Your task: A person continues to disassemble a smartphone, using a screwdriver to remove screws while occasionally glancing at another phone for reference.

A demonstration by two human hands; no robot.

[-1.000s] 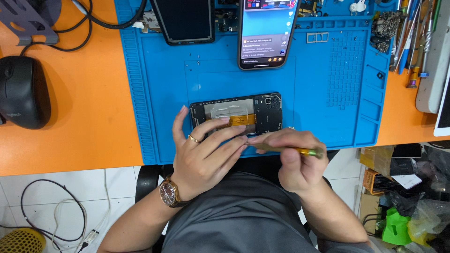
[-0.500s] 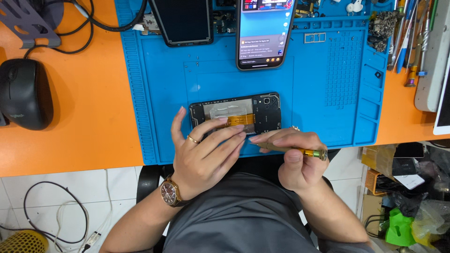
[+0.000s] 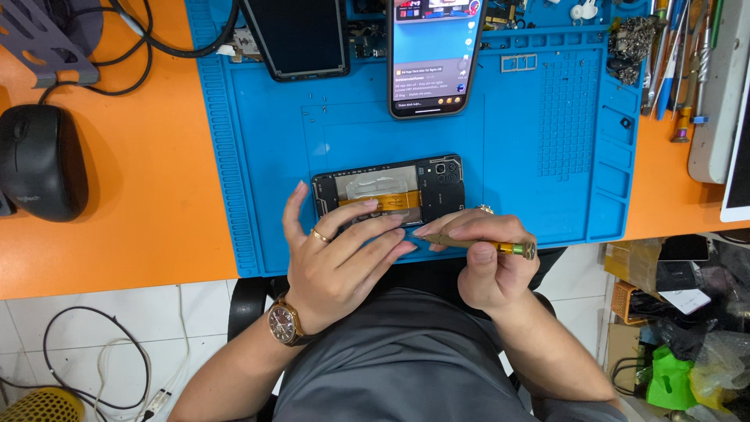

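Blue mat bears opened phone, screwdriver touching.

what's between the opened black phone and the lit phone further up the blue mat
In the head view, only bare blue silicone mat lies between the opened black phone and the lit phone.
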